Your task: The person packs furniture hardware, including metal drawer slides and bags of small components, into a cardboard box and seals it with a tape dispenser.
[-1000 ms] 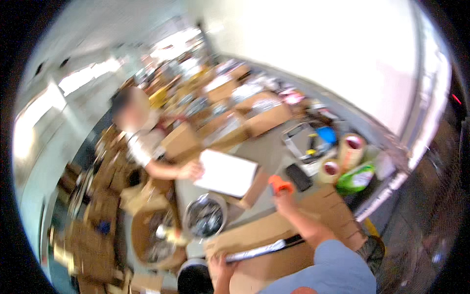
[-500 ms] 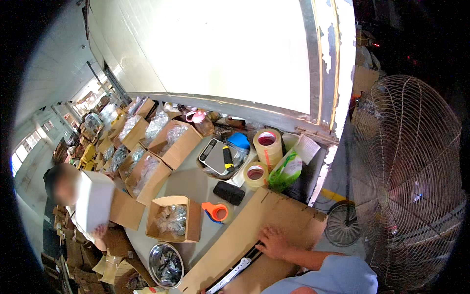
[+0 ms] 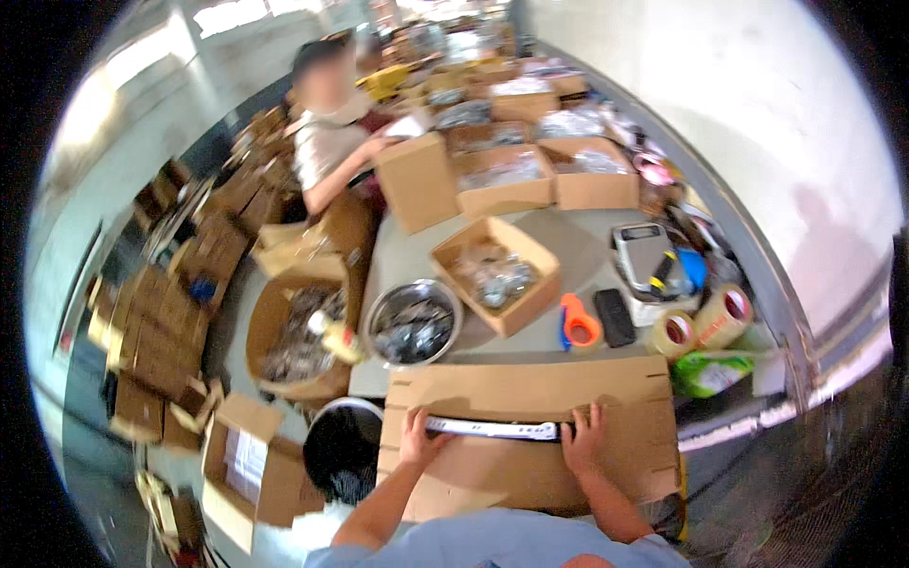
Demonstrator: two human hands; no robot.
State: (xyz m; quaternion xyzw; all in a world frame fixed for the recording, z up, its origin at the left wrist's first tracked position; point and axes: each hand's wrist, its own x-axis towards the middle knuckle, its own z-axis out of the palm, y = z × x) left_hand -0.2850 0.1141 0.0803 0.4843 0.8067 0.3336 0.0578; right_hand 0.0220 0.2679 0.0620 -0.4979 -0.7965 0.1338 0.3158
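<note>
A metal drawer slide (image 3: 492, 430), silver-white with dark edges, lies lengthwise across a flat brown cardboard sheet (image 3: 530, 478) in front of me. My left hand (image 3: 418, 439) closes round its left end, the thumb along the near side. At the right end, my right hand (image 3: 583, 443) holds the slide between thumb and fingers, with the fingertips pointing away from me. Both palms rest low over the cardboard. The slide's two tips are partly hidden by my fingers.
Beyond the sheet are a metal bowl (image 3: 414, 323) of small bagged parts, an open carton (image 3: 511, 312), an orange tape dispenser (image 3: 579, 325), a black case (image 3: 615, 318) and tape rolls (image 3: 724, 315). A black bin (image 3: 343, 452) stands left. Another person (image 3: 327, 151) works at the far left.
My view has swung left and levelled, so the fan is no longer plain to see. Both hands now show at the slide's ends; earlier only my right showed clearly. The slide appears crosswise.
</note>
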